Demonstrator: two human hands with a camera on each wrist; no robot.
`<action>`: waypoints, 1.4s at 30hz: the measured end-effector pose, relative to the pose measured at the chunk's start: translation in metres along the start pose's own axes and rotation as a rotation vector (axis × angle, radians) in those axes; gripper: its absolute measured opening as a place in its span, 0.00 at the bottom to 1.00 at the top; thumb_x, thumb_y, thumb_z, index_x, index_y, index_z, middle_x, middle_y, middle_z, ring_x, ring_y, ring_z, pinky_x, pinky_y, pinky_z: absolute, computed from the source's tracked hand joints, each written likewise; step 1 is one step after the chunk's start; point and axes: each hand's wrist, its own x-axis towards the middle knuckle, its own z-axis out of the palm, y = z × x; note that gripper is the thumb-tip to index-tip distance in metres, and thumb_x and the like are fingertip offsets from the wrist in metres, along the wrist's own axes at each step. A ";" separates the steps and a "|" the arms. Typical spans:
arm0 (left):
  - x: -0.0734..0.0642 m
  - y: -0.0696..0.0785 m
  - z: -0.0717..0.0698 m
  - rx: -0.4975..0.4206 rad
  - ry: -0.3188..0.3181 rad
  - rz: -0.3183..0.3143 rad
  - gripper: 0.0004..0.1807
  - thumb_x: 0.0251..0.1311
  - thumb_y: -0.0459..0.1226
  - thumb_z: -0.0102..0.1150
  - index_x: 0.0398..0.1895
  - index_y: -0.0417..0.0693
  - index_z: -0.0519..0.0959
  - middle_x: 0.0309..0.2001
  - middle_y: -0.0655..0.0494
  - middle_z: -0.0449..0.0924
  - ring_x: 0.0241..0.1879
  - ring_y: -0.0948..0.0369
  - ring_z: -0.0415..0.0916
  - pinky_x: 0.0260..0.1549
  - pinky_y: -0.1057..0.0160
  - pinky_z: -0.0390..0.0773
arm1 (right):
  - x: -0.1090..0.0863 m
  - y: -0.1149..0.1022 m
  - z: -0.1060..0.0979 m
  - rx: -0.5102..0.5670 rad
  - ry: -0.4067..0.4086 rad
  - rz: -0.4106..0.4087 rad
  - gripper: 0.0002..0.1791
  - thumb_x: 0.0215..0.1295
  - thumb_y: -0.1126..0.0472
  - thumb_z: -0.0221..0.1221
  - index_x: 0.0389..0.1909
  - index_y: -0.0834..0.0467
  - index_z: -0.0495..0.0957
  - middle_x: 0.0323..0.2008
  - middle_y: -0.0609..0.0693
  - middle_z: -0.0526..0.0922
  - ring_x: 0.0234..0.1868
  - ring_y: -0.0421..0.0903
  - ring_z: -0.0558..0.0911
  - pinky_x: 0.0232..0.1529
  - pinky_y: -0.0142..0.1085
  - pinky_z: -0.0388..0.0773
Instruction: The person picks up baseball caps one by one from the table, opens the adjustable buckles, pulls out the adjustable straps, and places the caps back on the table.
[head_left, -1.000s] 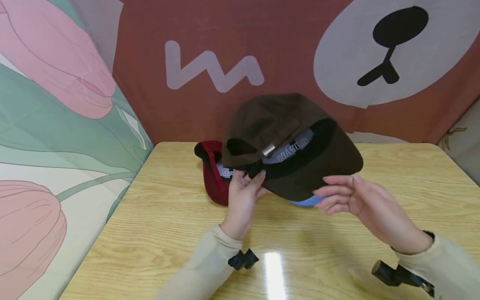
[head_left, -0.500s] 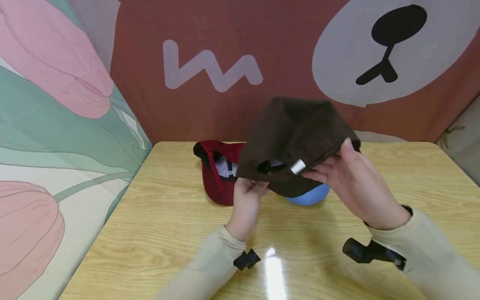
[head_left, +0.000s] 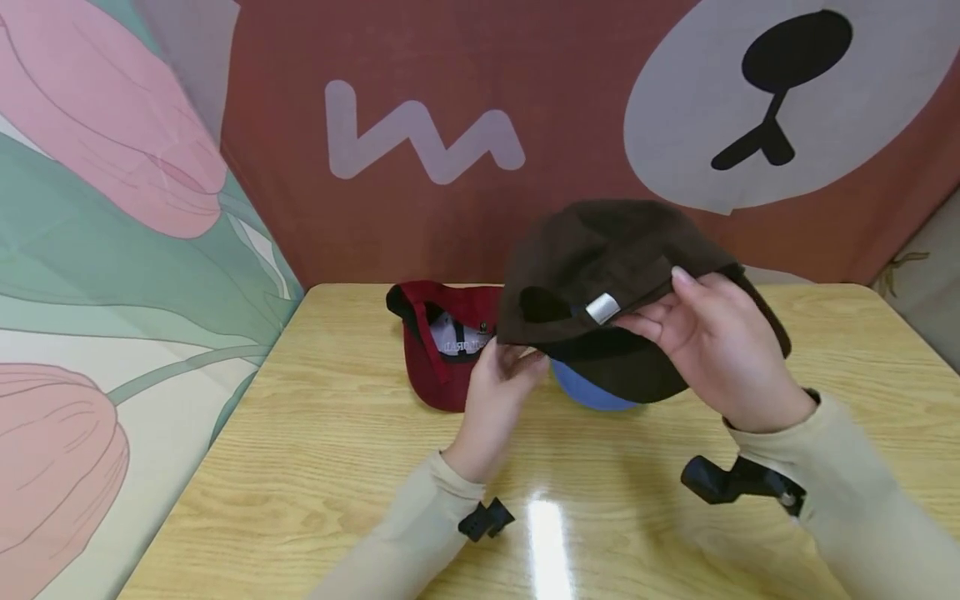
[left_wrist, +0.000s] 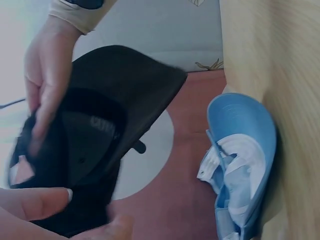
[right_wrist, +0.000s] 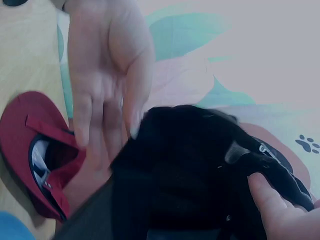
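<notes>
A dark brown baseball cap [head_left: 622, 242] hangs above the table, its back strap with a silver buckle facing me and its brim to the lower right. My right hand [head_left: 727, 350] pinches its rim beside the buckle, thumb outside and fingers reaching inside. At the cap's lower left edge is my left hand [head_left: 491, 408]; in the right wrist view that left hand [right_wrist: 107, 75] has its fingers extended, with the thumb tip close to the rim. The left wrist view shows the inside of the cap [left_wrist: 90, 135], partly blurred.
A red cap [head_left: 442, 383] lies on the wooden table [head_left: 337, 467] at the back left, crown opening facing me. Behind the brown cap lies a light blue cap [left_wrist: 247, 117], mostly hidden in the head view. A printed cloth [head_left: 420, 217] hangs behind the table.
The right hand has come in from the right and taken hold of the cap's rim. The cap has turned and shifted right, and the left hand's fingers have loosened from its edge.
</notes>
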 end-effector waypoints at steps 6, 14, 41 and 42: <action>-0.007 0.014 -0.004 0.027 0.074 0.103 0.17 0.66 0.23 0.48 0.58 0.31 0.66 0.59 0.39 0.69 0.58 0.49 0.70 0.56 0.64 0.72 | 0.001 -0.004 -0.011 0.045 0.006 -0.025 0.21 0.79 0.67 0.30 0.63 0.73 0.62 0.55 0.64 0.77 0.55 0.55 0.79 0.53 0.44 0.76; -0.015 0.033 0.005 0.094 -0.028 0.282 0.15 0.68 0.27 0.51 0.56 0.29 0.72 0.56 0.43 0.74 0.56 0.53 0.72 0.53 0.65 0.73 | 0.002 -0.008 -0.013 0.026 0.007 -0.010 0.21 0.79 0.66 0.31 0.62 0.74 0.63 0.54 0.65 0.78 0.53 0.57 0.81 0.53 0.44 0.77; 0.017 0.072 0.017 0.244 -0.229 -0.009 0.14 0.70 0.40 0.54 0.33 0.34 0.75 0.27 0.55 0.72 0.29 0.59 0.66 0.31 0.63 0.67 | 0.004 -0.005 0.014 -0.221 0.212 0.088 0.15 0.74 0.67 0.50 0.28 0.68 0.80 0.38 0.60 0.85 0.42 0.54 0.84 0.48 0.44 0.79; 0.018 0.073 0.017 0.236 -0.233 -0.010 0.15 0.70 0.39 0.54 0.30 0.35 0.75 0.26 0.54 0.70 0.28 0.58 0.65 0.30 0.64 0.66 | 0.004 -0.005 0.014 -0.229 0.203 0.096 0.16 0.74 0.66 0.49 0.28 0.67 0.80 0.40 0.60 0.85 0.42 0.54 0.84 0.48 0.43 0.80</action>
